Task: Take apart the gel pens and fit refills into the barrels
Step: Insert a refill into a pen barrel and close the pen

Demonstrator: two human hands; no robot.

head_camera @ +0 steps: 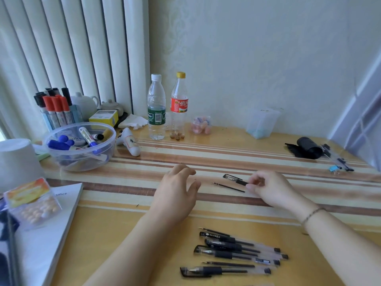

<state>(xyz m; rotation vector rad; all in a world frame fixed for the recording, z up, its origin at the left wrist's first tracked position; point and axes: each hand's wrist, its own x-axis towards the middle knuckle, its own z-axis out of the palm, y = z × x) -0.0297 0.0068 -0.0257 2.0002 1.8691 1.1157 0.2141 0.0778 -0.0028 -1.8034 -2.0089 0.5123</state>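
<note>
My right hand (270,187) pinches the clear barrel end of a capped gel pen (237,179) between thumb and fingertips; the pen lies flat on the table (226,155), its long axis running leftward and slightly away from that grip, cap farthest. Just nearer me, roughly parallel, lies a loose refill (227,187), tip pointing left. My left hand (177,190) hovers spread and empty, left of both; I judge it should take the cap end. More pens (237,251) wait near my forearms.
</note>
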